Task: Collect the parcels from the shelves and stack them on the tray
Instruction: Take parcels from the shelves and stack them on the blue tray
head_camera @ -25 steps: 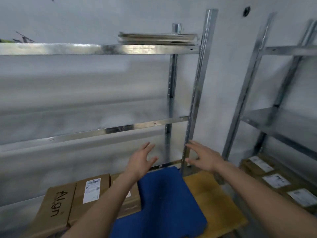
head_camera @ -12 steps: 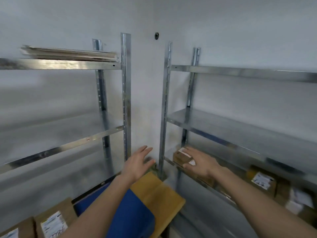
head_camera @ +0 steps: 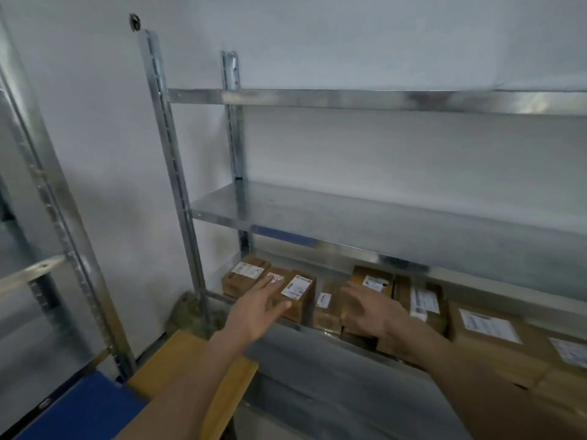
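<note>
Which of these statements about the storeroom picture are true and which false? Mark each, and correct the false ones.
1. Both hands are open. True: the left hand and the right hand have spread fingers.
2. The parcels sit on the middle shelf. False: the middle shelf looks bare; they sit on the bottom shelf.
3. The parcels carry white labels. True.
4. The right hand holds a parcel. False: it holds nothing.
5. The shelving is wooden. False: it is metal.

Two bare forearms are seen, no sleeves reaching the visible part. Left hand (head_camera: 257,309) and right hand (head_camera: 370,312): no gloves worn; rings, watch or bands cannot be made out through blur.
</note>
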